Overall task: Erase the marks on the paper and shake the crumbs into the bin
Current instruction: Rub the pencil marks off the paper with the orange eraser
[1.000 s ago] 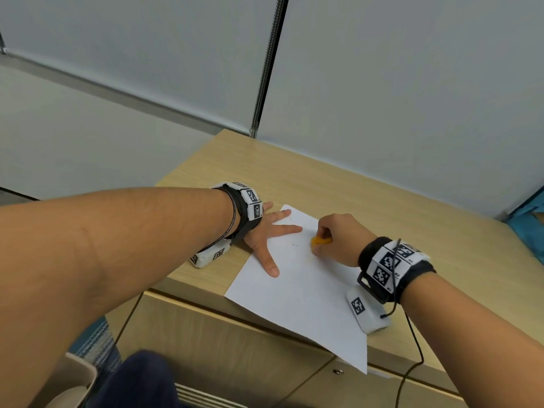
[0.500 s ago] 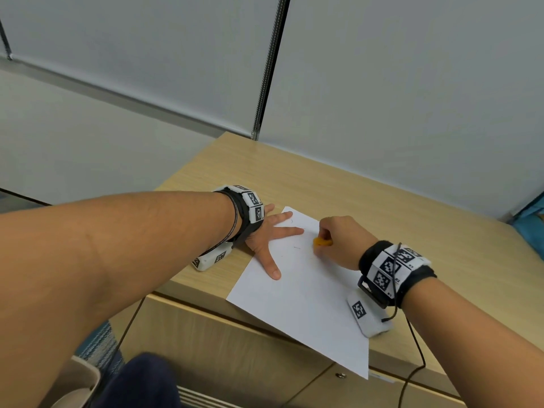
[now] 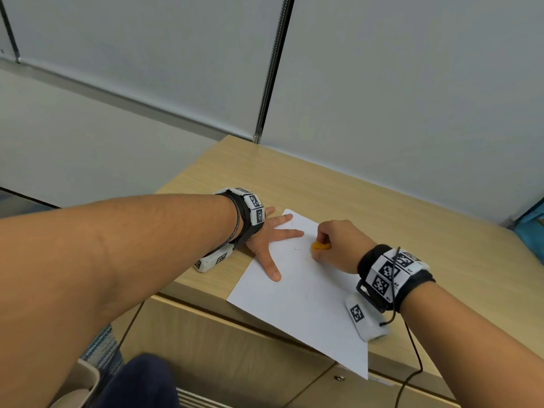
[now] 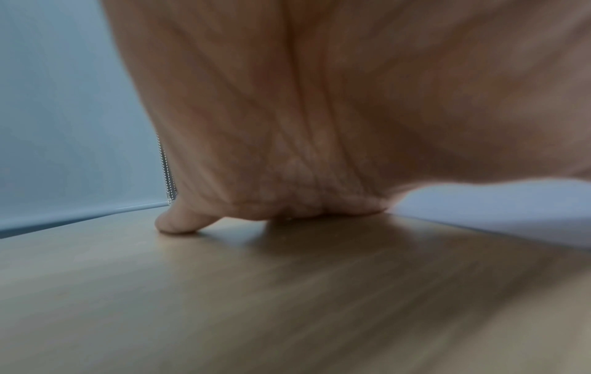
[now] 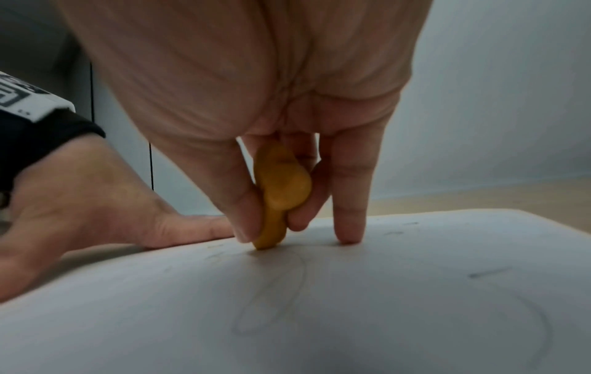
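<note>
Right hand pinches orange eraser, tip on paper under fingers. Left hand flat, fingers spread, pins paper's far corner. Near corner overhangs counter: hard strokes toward wrist may buckle or tear sheet. Faint marks remain nearer wrist.

Paper on desk, overhanging near edge

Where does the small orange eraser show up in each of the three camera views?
Head: the small orange eraser sits at centre right, pinched by the right hand against the white sheet of paper.
Left wrist: not in it; only the palm and the wooden desk show.
Right wrist: centre, between thumb and fingers, its tip on the paper.
Shared landmark: the paper, visible in all three views.
</note>
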{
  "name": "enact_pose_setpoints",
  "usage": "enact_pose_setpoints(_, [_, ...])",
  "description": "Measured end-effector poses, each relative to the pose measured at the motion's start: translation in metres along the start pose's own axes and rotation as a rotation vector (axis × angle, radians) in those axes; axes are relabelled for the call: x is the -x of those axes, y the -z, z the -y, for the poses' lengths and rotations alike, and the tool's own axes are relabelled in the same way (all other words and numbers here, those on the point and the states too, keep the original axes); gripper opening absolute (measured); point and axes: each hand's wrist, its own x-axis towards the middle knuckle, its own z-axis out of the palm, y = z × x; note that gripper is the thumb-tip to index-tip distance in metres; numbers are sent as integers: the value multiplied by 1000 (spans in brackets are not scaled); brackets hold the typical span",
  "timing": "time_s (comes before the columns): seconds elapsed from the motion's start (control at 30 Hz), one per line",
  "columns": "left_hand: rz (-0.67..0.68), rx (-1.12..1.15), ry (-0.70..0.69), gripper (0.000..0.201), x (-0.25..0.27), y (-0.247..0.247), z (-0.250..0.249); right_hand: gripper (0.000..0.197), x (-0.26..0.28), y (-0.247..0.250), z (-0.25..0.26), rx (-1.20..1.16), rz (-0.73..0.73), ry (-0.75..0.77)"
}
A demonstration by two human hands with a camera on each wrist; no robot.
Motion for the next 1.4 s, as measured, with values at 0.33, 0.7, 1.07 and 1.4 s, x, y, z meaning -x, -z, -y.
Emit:
enact_pose_setpoints(0.33, [-12, -1, -3, 128, -1, -1, 1, 16, 13, 16, -4, -165, 293, 169])
enact_pose_setpoints(0.7, [-23, 22, -17, 127, -2, -2, 2, 14, 18, 28, -45, -171, 26, -15])
enact_pose_setpoints(1.07, [10, 11, -20, 127, -1, 2, 2, 16, 27, 10, -41, -175, 44, -22])
enact_pose_setpoints(1.4, [-10, -44, -143, 118, -13, 23, -41, 15, 25, 12, -33, -109, 26, 8])
